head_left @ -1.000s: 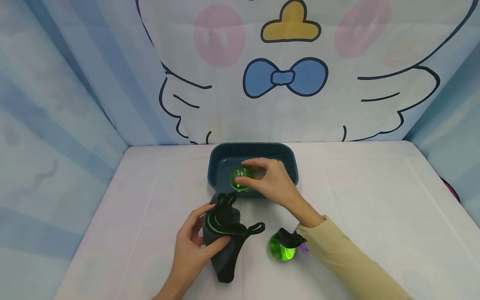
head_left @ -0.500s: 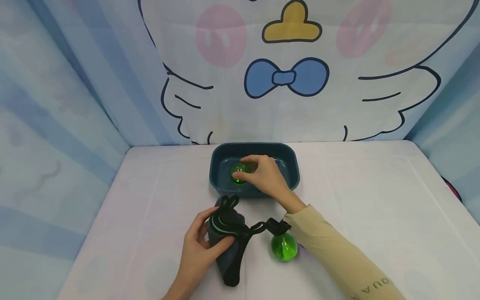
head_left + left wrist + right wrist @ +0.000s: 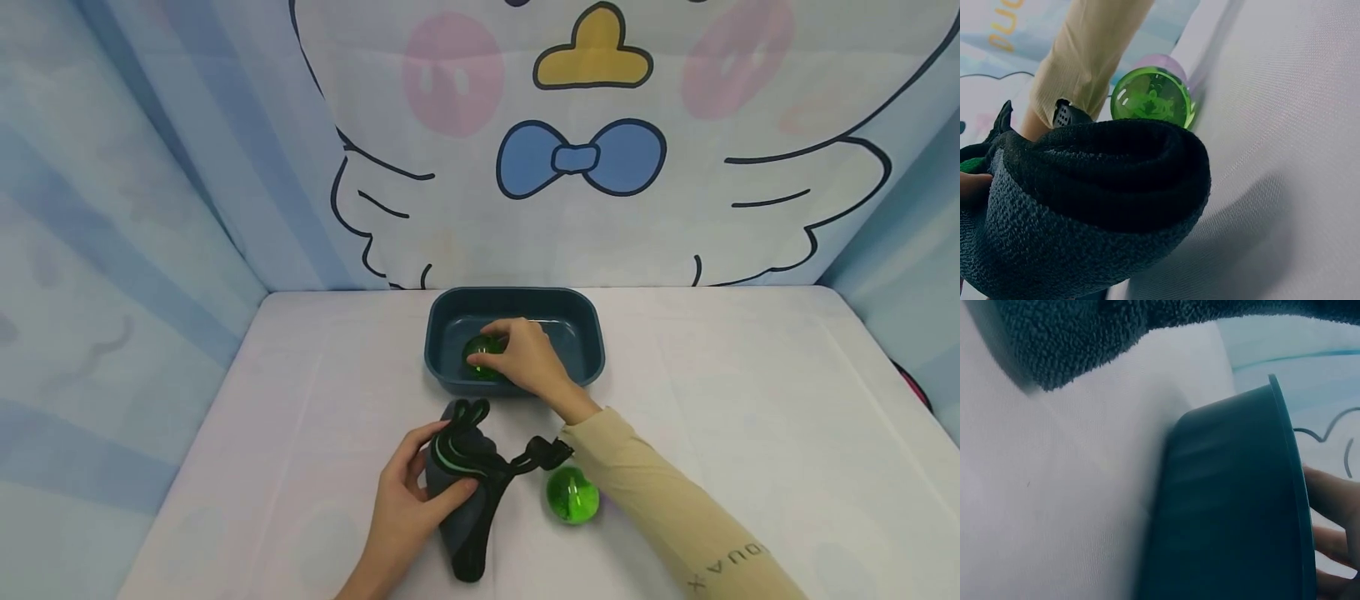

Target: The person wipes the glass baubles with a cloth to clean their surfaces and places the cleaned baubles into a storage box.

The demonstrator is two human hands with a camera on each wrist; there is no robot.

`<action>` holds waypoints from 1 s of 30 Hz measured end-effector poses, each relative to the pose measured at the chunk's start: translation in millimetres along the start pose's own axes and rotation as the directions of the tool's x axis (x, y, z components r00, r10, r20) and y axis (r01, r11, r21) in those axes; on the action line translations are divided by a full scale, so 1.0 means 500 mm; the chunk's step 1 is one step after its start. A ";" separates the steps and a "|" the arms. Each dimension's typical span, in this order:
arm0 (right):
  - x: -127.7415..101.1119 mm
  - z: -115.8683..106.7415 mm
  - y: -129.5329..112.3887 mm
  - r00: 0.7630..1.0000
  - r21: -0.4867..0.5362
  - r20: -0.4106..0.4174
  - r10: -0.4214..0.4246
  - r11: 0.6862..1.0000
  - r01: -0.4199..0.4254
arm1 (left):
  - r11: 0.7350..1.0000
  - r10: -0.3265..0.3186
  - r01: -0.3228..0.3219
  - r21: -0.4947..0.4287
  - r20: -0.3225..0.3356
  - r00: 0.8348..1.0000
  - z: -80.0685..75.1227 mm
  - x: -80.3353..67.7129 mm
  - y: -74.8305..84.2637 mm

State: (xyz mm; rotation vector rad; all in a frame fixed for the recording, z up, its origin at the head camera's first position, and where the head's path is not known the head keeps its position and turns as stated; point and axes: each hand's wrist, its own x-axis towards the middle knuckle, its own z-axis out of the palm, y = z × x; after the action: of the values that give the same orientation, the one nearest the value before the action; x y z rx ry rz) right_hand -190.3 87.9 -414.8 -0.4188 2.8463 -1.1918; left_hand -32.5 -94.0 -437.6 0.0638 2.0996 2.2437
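Note:
In the head view my right hand (image 3: 528, 358) pinches a clear green ball (image 3: 476, 345) down inside a dark teal basin (image 3: 581, 337). The ball's lower side is hard to see. My left hand (image 3: 405, 512) grips a rolled dark grey, fuzzy cloth bundle (image 3: 468, 550) with black looped straps, thumb on top, just in front of the basin. The left wrist view shows the open end of the bundle's roll (image 3: 1097, 237). From the right wrist camera, the basin's outer wall (image 3: 1222, 500) fills the middle, with fingers (image 3: 1333, 497) over its rim.
A second clear green ball (image 3: 572, 496) rests on the white table right of the bundle, beside the right sleeve (image 3: 645, 483). Behind it a pale purple ball-like thing (image 3: 1163, 61) is partly hidden. A printed cloth wall (image 3: 577, 225) stands behind the basin.
My right hand has lowered the green ball deeper into the basin. The black strap end no longer covers the second green ball. My left hand keeps its grip; the view has shifted slightly.

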 end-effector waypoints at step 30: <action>-0.028 -0.079 -0.036 0.991 -0.008 0.088 -0.098 0.995 0.099 | 1.000 -0.029 0.029 -0.005 -0.029 0.999 -0.005 -0.011 0.023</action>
State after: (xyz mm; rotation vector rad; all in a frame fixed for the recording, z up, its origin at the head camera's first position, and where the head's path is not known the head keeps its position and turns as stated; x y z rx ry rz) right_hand -177.7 106.8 -375.5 -0.6025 2.7894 -1.1412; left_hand -27.7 -97.9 -426.2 -0.0001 2.0960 2.2459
